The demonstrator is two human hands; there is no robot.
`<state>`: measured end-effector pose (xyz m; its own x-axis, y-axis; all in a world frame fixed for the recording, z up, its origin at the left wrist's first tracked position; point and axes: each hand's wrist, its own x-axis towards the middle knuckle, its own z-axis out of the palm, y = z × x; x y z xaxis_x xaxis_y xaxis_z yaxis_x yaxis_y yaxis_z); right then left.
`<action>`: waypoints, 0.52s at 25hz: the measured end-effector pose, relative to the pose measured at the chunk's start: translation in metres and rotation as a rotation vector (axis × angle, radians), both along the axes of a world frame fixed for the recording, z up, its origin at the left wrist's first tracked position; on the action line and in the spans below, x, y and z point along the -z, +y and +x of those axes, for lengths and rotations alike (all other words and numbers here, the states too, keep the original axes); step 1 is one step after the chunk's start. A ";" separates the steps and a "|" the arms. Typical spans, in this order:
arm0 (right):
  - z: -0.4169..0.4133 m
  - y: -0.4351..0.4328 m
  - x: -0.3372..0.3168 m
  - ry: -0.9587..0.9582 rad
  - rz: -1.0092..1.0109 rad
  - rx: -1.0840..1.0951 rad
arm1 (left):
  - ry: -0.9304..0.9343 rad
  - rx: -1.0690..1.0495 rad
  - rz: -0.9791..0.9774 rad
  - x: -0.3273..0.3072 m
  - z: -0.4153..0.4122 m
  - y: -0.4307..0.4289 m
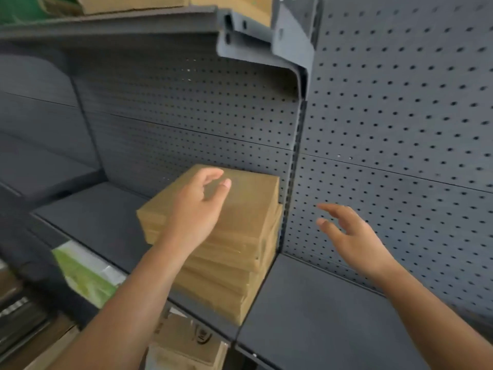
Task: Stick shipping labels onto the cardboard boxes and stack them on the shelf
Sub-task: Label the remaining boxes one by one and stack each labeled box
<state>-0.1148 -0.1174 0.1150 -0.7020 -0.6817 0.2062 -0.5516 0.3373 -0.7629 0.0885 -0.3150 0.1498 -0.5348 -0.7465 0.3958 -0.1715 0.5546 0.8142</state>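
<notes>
Facing the shelf (101, 222), you have the stack of cardboard boxes (240, 263) as your reference: several flat brown boxes lie one on another at the right end of the grey shelf board, with the right side of the stack close against the upright post (290, 196). The boxes are not squared up; the lower ones jut forward of the top box (248, 204). Your left hand (197, 206) is over the front-left part of the top box, fingers loosely curled and thumb apart, grasping nothing; whether the palm touches the cardboard cannot be told. Your right hand (352, 236) is to the right of the stack, past the post, spread and released, in the air in front of the perforated back panel (400, 129) and holding nothing. Above the stack, the upper shelf (133, 25) carries more brown cartons (128, 4). Below and to the left of the stack lies a green package (85, 271), blurred. Directly below the stack, on a lower level, stands a printed carton (192, 340); its print is not readable.
</notes>
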 end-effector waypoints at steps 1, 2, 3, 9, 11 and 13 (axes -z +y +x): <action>0.008 -0.016 -0.001 -0.010 -0.012 -0.022 | -0.023 -0.046 -0.016 0.000 0.011 -0.016; 0.014 -0.031 -0.001 -0.031 -0.030 -0.038 | -0.052 -0.094 -0.020 0.003 0.020 -0.032; 0.020 -0.043 -0.001 -0.064 -0.046 -0.048 | -0.075 -0.140 -0.017 0.006 0.028 -0.047; 0.056 -0.096 0.001 -0.456 -0.096 -0.039 | -0.083 -0.203 0.310 0.036 0.060 -0.109; 0.064 -0.103 0.006 -0.550 -0.129 -0.063 | -0.062 -0.146 0.575 0.040 0.061 -0.116; 0.069 -0.106 0.008 -0.603 -0.171 -0.093 | 0.018 -0.077 0.751 0.047 0.059 -0.121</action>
<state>-0.0456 -0.2238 0.1074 -0.6684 -0.7376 -0.0957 -0.0293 0.1547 -0.9875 0.1475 -0.4365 0.1033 -0.4689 -0.8538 -0.2261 -0.1708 -0.1635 0.9716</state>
